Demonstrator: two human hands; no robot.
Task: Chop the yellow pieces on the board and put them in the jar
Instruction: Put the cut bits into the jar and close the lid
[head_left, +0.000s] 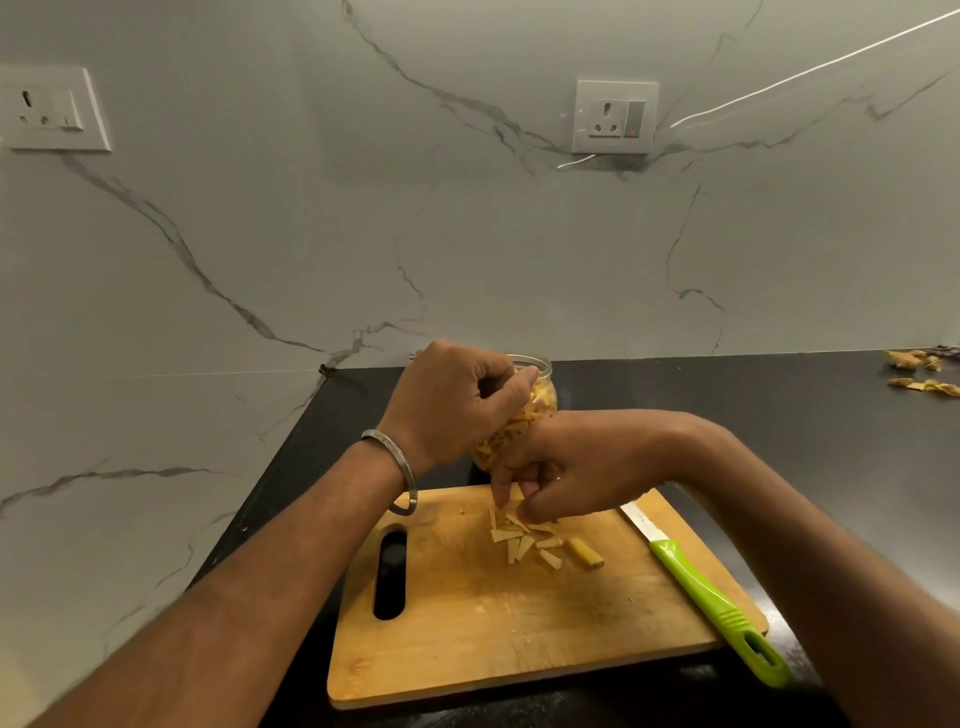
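Note:
A wooden chopping board (493, 634) lies on the black counter. Several chopped yellow pieces (524, 543) sit near its far edge, with one thicker uncut piece (586, 552) beside them. My left hand (452, 400) grips a clear glass jar (540, 402), tilted and partly filled with yellow pieces, just beyond the board. My right hand (566, 473) reaches down to the pile, and its fingertips pinch a few chopped pieces. A knife with a green handle (711, 603) lies on the board's right side, untouched.
The black counter (779, 415) meets a marble wall on the left and at the back. Yellow scraps (919, 371) lie at the counter's far right. Two wall sockets (614, 117) are set in the back wall. The board has a slot handle (390, 571).

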